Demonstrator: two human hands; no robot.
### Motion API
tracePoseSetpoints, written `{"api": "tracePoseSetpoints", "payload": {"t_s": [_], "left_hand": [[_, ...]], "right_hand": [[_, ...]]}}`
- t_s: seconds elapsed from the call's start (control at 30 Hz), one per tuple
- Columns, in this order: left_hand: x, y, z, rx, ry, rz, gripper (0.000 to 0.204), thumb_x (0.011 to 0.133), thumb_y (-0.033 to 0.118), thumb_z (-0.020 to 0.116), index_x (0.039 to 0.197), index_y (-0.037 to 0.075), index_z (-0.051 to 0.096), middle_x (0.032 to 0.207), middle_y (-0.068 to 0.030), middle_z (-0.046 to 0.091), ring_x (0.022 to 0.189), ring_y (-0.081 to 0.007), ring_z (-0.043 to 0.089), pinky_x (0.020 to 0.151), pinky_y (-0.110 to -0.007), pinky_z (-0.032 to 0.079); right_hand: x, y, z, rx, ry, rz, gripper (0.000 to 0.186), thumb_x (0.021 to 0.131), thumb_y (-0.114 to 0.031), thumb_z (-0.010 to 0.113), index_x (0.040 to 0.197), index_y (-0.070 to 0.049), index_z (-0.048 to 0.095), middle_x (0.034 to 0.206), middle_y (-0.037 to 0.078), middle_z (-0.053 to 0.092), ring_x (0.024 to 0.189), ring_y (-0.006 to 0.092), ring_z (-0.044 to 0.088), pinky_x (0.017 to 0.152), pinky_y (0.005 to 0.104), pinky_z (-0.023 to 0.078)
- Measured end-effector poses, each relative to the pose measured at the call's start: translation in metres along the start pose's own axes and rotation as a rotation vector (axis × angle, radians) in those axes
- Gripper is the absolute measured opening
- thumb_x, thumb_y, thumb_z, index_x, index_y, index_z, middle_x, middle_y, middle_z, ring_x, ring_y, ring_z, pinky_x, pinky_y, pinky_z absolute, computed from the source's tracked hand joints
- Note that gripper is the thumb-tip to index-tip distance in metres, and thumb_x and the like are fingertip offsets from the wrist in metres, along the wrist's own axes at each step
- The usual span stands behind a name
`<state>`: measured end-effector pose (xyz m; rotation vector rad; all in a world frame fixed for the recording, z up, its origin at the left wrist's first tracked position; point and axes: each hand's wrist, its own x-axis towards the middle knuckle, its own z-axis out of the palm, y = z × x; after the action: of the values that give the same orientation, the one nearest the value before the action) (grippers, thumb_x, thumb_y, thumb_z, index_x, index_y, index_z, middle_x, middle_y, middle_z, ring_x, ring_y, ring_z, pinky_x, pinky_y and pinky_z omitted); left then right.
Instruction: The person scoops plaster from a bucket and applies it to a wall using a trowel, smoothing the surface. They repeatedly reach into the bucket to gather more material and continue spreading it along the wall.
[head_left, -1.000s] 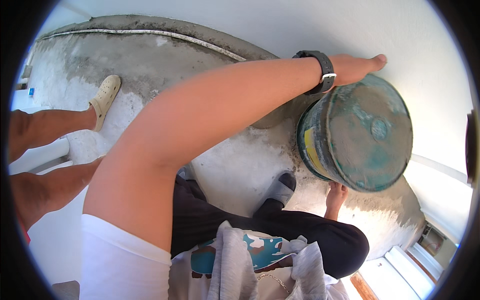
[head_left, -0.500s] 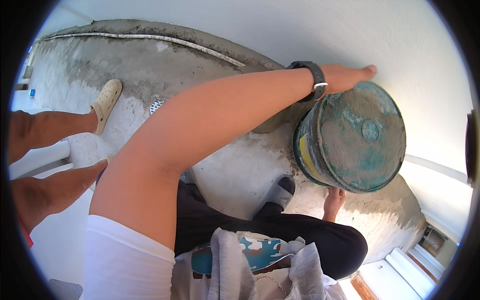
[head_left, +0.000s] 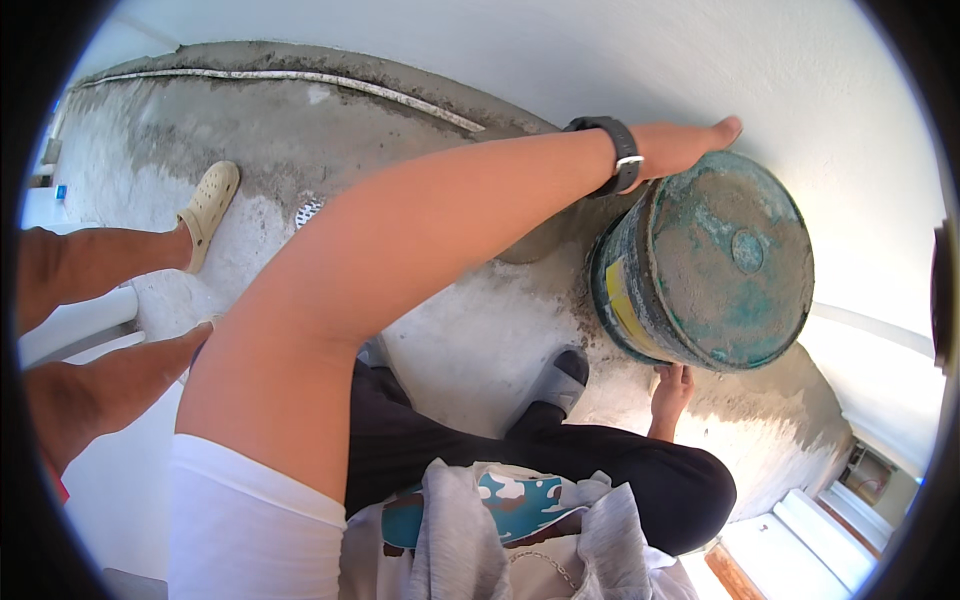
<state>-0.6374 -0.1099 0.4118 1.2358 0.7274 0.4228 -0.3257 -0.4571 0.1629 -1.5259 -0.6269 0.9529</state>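
A green bucket [head_left: 735,265] caked with grey cement is tipped over, its round base turned up toward me. My left hand [head_left: 685,148], with a black watch on the wrist, reaches across and grips the bucket's far side; its thumb sticks out and its fingers are hidden. At the near side my right hand [head_left: 673,390] holds the bucket's lower edge, fingers curled against it and partly hidden. Wet grey mortar [head_left: 535,243] lies on the floor beside the bucket, partly behind my left forearm. The bucket's mouth is out of sight.
A white wall [head_left: 800,90] rises close behind the bucket. Along it runs a thin white pipe [head_left: 360,87] on the rough concrete floor [head_left: 460,330]. A drain cover [head_left: 307,212] shows left of my arm. Another person's leg with a beige clog [head_left: 210,205] stands at left.
The bucket has tilted slightly, its base shifting up a little in view. Both hands stay on it, and my left hand has moved slightly up and left.
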Motion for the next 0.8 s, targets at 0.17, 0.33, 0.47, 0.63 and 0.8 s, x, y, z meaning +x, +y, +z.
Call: {"api": "tracePoseSetpoints", "payload": {"t_s": [0.17, 0.33, 0.47, 0.63, 0.8], "left_hand": [[-0.001, 0.032, 0.019, -0.002, 0.016, 0.191, 0.099, 0.092, 0.079, 0.035, 0.155, 0.002, 0.032, 0.161, -0.0307, 0.022, 0.151, -0.0444, 0.018, 0.121, -0.054, 0.015], [0.003, 0.064, 0.024, 0.117, 0.09, 0.274, 0.096, 0.094, 0.076, 0.037, 0.15, -0.001, 0.042, 0.155, -0.0337, 0.031, 0.146, -0.0464, 0.029, 0.118, -0.055, 0.022], [0.006, 0.013, 0.0, 0.049, 0.055, 0.067, 0.1, 0.09, 0.079, 0.044, 0.157, 0.006, 0.03, 0.155, -0.032, 0.031, 0.145, -0.0462, 0.028, 0.117, -0.053, 0.024], [0.009, -0.004, -0.008, -0.008, 0.111, 0.062, 0.103, 0.089, 0.08, 0.043, 0.159, 0.008, 0.023, 0.161, -0.0303, 0.02, 0.15, -0.0462, 0.017, 0.119, -0.056, 0.018], [-0.004, 0.05, 0.001, 0.005, 0.056, 0.215, 0.104, 0.089, 0.081, 0.04, 0.16, 0.008, 0.021, 0.16, -0.0307, 0.022, 0.148, -0.0456, 0.021, 0.118, -0.057, 0.019]], "right_hand": [[0.006, -0.007, -0.012, -0.255, 0.011, -0.213, 0.03, 0.103, -0.01, 0.055, 0.129, 0.003, 0.057, 0.129, 0.016, 0.062, 0.113, 0.0267, 0.063, 0.098, 0.0399, 0.051], [0.006, -0.005, -0.013, -0.726, -0.058, -0.379, 0.037, 0.101, -0.007, 0.052, 0.137, 0.001, 0.05, 0.136, 0.016, 0.058, 0.118, 0.0308, 0.062, 0.1, 0.0422, 0.051], [0.004, 0.01, 0.002, -0.042, -0.018, 0.05, 0.027, 0.102, -0.011, 0.057, 0.124, 0.005, 0.058, 0.12, 0.015, 0.066, 0.106, 0.0255, 0.066, 0.091, 0.0393, 0.054], [0.007, 0.014, 0.011, 0.037, -0.048, 0.038, 0.024, 0.102, -0.01, 0.059, 0.12, 0.006, 0.06, 0.114, 0.014, 0.068, 0.099, 0.0229, 0.066, 0.084, 0.038, 0.054], [0.011, 0.014, -0.002, -0.728, -0.046, -0.473, 0.03, 0.101, -0.004, 0.055, 0.131, -0.003, 0.056, 0.129, 0.015, 0.062, 0.108, 0.0279, 0.064, 0.086, 0.0407, 0.054]]}}
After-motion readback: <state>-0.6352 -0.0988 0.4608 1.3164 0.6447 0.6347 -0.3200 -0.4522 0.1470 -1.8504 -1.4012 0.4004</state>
